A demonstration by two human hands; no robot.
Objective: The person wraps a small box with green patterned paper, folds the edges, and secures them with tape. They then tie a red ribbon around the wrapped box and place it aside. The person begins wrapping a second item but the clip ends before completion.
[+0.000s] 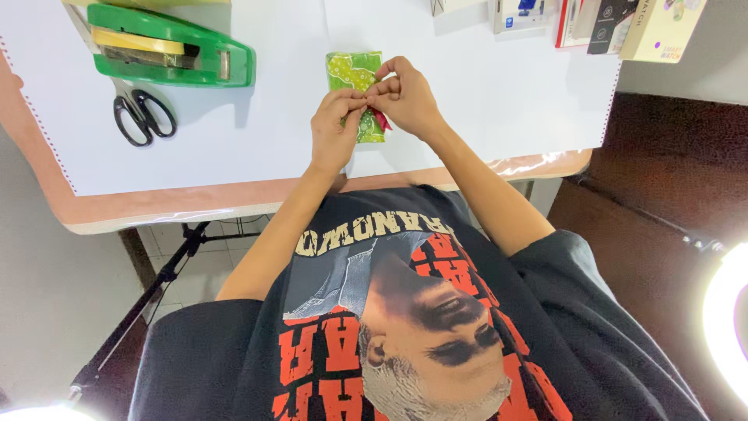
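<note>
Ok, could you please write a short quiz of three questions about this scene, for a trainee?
1. True or false: both hands pinch at the green patterned packet lying on the white sheet.
2. Which thing lies nearest the black-handled scissors?
A. the green tape dispenser
B. the boxes at the table's far edge
C. the ring light
3. Fill in: a small ___ coloured piece shows under the right hand, beside the left hand.

Key
1. true
2. A
3. red
</note>
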